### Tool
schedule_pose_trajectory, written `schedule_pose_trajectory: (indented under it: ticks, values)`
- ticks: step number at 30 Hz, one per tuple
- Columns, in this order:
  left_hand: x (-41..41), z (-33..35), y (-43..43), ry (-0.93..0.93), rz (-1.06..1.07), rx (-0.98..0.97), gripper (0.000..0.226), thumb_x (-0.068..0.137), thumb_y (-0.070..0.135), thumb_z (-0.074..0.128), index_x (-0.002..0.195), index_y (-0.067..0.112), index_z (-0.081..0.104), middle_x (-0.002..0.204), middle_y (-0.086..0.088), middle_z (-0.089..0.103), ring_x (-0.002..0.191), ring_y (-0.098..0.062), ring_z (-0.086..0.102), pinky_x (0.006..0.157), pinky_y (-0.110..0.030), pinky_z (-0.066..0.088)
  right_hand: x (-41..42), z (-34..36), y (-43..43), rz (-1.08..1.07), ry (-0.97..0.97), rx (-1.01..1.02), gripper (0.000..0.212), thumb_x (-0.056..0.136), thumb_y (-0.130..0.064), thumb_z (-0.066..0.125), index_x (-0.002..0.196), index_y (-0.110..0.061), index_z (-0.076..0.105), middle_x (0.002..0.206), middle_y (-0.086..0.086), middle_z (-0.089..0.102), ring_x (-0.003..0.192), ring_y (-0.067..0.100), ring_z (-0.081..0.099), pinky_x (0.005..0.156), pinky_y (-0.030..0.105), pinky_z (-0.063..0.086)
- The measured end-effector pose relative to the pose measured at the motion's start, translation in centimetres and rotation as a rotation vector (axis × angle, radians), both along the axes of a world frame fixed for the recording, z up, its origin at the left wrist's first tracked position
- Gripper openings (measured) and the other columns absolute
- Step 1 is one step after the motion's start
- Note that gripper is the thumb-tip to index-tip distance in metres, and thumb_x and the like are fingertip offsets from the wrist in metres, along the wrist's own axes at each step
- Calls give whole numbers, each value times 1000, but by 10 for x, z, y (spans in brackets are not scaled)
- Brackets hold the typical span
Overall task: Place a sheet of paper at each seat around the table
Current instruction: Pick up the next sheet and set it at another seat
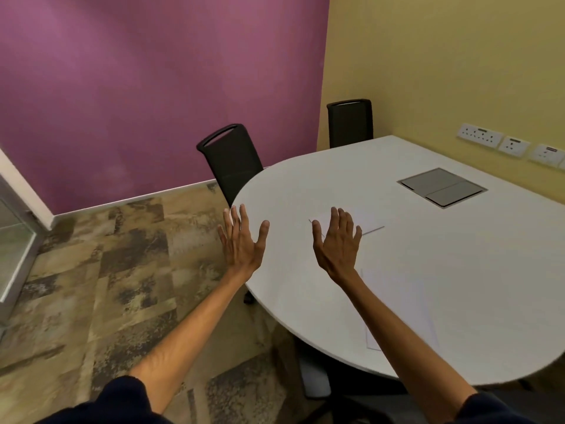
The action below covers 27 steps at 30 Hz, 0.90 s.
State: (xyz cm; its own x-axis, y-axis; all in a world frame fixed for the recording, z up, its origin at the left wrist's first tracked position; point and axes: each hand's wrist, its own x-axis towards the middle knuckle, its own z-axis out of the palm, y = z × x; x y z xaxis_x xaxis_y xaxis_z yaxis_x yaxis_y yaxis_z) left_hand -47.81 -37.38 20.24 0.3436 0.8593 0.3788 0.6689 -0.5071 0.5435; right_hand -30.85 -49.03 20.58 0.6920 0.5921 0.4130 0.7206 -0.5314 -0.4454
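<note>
From the head view, both hands hover flat above the white desk (305, 270), the left hand (241, 240) and right hand (337, 240) with fingers (243, 214) spread wide, gripping nothing. One sheet of paper (371, 223) lies just beyond the right fingertips; another sheet (400, 307) lies beside the right forearm. White on white, a sheet could be missed, or a careless palm could slide it off its seat.

Probably office meeting room: table (305, 191), chairs (232, 157).

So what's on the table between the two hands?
Nothing: head view shows only bare table between left hand and right hand.
</note>
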Motion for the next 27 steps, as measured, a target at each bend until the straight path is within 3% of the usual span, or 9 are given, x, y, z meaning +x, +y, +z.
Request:
schedule_pose_trajectory:
  ticks: [7, 15, 27]
  values:
    - [-86, -2, 46, 22, 2, -36, 83, 92, 70, 17, 157, 21, 2, 166, -3, -1, 153, -18, -10, 123, -51, -4, -74, -13, 44, 4, 38, 24, 69, 99, -56, 17, 152, -12, 28, 157, 7, 33, 148, 23, 24, 122, 50, 15]
    - [-135, -5, 108, -22, 71, -70, 100, 84, 81, 14, 157, 14, 1, 165, -10, -6, 152, -21, -12, 125, -44, 0, -107, -11, 104, 45, 57, -27, 69, 100, -54, 17, 154, -11, 23, 160, 8, 27, 151, 23, 19, 122, 50, 10]
    - [-88, -25, 238, -21, -53, -133, 103, 82, 84, 14, 157, 15, -3, 165, -5, -5, 153, -20, -7, 125, -45, 6, -58, -18, 232, 10, 97, -41, 66, 101, -51, 19, 156, -13, 16, 164, 6, 17, 152, 23, 12, 122, 54, 7]
